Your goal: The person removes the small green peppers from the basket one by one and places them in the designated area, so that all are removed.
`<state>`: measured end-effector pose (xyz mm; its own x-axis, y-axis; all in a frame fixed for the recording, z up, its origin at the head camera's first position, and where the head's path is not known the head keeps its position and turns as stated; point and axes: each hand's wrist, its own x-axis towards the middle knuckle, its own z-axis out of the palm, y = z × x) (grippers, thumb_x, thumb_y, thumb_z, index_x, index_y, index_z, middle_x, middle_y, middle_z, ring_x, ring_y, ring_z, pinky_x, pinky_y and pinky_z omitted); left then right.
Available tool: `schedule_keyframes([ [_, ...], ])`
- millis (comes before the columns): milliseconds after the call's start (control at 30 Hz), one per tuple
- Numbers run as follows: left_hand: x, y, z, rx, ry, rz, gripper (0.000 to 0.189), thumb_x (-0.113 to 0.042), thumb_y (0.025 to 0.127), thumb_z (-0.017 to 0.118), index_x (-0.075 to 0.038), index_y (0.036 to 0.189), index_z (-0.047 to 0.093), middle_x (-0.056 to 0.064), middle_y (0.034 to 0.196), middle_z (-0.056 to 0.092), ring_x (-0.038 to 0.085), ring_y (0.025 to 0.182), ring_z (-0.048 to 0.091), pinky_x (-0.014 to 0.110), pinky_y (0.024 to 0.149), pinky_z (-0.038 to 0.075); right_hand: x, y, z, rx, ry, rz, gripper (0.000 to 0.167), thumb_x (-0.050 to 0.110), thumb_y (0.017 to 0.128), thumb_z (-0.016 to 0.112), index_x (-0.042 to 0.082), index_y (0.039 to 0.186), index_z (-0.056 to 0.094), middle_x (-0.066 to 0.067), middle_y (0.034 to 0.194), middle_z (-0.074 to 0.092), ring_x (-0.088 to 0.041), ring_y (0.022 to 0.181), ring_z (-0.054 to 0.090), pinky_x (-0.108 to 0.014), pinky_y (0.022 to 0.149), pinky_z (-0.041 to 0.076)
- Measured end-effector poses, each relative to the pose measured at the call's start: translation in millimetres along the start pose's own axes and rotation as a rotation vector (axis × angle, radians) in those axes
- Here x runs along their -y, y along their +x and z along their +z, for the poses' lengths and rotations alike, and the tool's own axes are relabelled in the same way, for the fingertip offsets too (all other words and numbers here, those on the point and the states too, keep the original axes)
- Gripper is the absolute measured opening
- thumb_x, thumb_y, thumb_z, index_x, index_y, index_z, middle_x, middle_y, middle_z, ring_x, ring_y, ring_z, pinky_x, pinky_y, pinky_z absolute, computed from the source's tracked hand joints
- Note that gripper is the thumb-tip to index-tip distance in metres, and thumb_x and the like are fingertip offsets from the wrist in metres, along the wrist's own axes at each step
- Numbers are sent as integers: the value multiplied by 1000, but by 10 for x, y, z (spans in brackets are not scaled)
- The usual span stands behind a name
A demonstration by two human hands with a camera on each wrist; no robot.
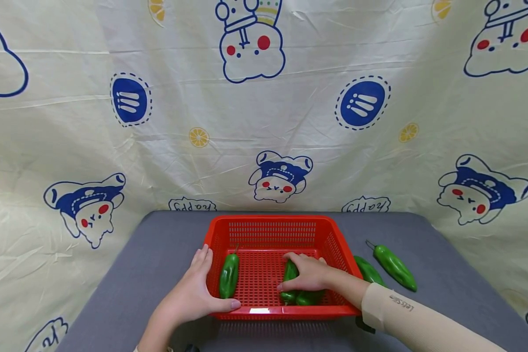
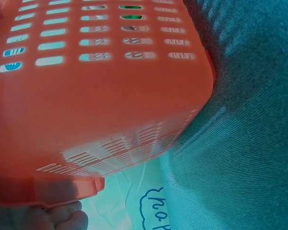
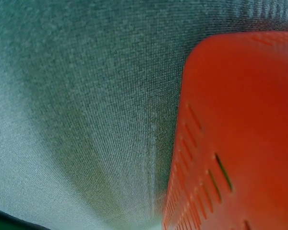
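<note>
A red plastic basket (image 1: 273, 313) with slotted walls stands on the table. My left hand (image 1: 198, 288) grips its front left corner, thumb over the front rim and fingers along the left rim; its fingertips (image 2: 67, 218) show at the rim in the left wrist view. Inside the basket, my right hand (image 1: 307, 274) reaches down and holds a green pepper (image 1: 290, 271) between thumb and fingers. Another green pepper (image 1: 309, 297) lies below that hand, partly covered by it. A third green pepper (image 1: 229, 276) lies along the left wall inside, its stem pointing away.
Two more green peppers lie on the grey tabletop (image 1: 167, 244) right of the basket: one pepper (image 1: 395, 267) in full view, the other pepper (image 1: 369, 270) partly hidden by the basket and forearm. A printed white sheet (image 1: 290, 112) hangs behind and around the table.
</note>
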<state>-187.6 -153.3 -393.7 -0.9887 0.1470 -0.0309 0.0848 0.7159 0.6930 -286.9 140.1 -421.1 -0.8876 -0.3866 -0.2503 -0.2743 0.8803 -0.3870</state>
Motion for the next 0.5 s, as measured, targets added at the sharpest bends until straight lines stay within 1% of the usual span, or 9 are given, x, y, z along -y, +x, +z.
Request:
schedule_keyframes([
  [200, -4, -7, -8, 3, -2, 3, 133, -62, 63, 84, -2, 158, 13, 11, 169, 4, 37, 155, 3, 65, 114, 31, 8, -17, -9, 22, -5, 15, 84, 65, 72, 74, 26, 141, 46, 6, 85, 61, -14, 82, 53, -41, 81, 33],
  [400, 0, -2, -6, 1, -2, 8, 133, -61, 63, 85, -2, 158, 13, 11, 169, 4, 37, 155, 3, 63, 114, 31, 12, -32, 1, 0, 29, 7, 82, 62, 72, 76, 25, 139, 46, 6, 84, 60, -13, 80, 52, -39, 79, 32],
  [500, 7, 0, -1, 2, -3, 8, 133, -61, 62, 85, -2, 158, 13, 10, 169, 4, 36, 155, 3, 63, 115, 31, 8, -27, 1, -8, 41, 1, 84, 62, 71, 77, 25, 140, 45, 7, 85, 60, -13, 81, 52, -39, 79, 32],
])
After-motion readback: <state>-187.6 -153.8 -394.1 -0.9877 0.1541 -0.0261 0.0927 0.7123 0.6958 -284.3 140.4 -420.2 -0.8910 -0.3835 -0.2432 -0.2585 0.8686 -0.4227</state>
